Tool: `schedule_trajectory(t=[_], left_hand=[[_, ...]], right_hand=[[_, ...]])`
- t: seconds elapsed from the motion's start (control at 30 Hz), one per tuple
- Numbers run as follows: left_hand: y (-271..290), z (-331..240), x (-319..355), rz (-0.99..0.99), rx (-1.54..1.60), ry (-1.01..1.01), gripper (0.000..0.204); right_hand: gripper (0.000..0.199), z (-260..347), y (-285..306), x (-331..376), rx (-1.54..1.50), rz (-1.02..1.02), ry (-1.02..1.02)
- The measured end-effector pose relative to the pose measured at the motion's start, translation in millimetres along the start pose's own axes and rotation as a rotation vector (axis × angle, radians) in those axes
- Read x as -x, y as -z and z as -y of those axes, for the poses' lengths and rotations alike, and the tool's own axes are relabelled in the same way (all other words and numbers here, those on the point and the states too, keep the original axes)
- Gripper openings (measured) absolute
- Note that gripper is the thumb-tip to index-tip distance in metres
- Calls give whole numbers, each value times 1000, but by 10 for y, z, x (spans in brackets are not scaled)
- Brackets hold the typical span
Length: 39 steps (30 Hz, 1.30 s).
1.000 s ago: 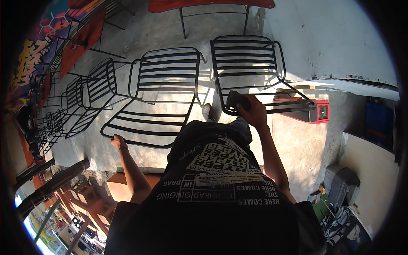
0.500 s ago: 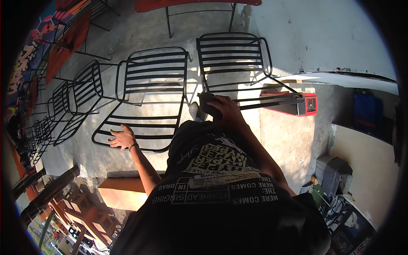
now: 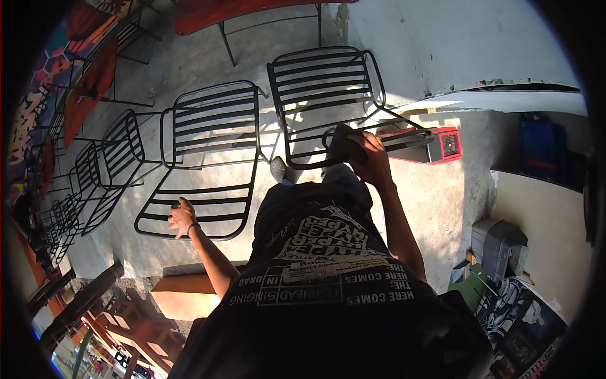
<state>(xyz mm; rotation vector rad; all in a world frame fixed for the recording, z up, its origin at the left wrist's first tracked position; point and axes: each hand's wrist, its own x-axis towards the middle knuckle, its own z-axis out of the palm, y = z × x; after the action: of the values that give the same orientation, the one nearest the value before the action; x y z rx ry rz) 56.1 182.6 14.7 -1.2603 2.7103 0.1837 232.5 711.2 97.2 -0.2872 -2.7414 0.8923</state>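
My right hand (image 3: 374, 159) grips a dark cloth (image 3: 346, 145), which lies against the near end of the right-hand black slatted metal chair (image 3: 324, 88). Its fingers wrap over the cloth's edge, and I cannot make out how it is folded. On the left, my left hand (image 3: 182, 218) is at the near slats of another black slatted metal chair (image 3: 211, 123). The fingers of that hand are apart and a little bent, with no loose thing in them. Whether they press on the slat or only hover cannot be told.
More black slatted chairs (image 3: 123, 148) stand in a row to the left. Red-topped tables (image 3: 252, 14) are at the far side and far left. A red and black box-shaped device (image 3: 447, 146) sits on the floor at right, near a grey case (image 3: 499, 246). An orange-brown block (image 3: 183, 294) lies nearer on the left.
My right hand has shifted right with the cloth along the right-hand chair. My left hand stays at the left chair, its fingers less spread. The whole view has turned slightly.
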Motion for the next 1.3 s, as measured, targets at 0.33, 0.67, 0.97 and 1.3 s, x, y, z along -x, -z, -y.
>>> schedule_trajectory(t=[0.33, 0.67, 0.97, 1.3], left_hand=[[-469, -1378, 1901, 410, 463, -1089, 30], [-656, -1689, 2926, 598, 246, -1208, 26], [-674, -1630, 2927, 495, 333, -1203, 25], [-654, -1650, 2957, 537, 328, -1139, 23]], right_hand=[[55, -104, 257, 17, -100, 106, -36], [45, -1392, 995, 209, 90, -146, 15], [41, -1601, 935, 199, 163, -285, 42], [42, -1737, 816, 192, 151, -330, 3]])
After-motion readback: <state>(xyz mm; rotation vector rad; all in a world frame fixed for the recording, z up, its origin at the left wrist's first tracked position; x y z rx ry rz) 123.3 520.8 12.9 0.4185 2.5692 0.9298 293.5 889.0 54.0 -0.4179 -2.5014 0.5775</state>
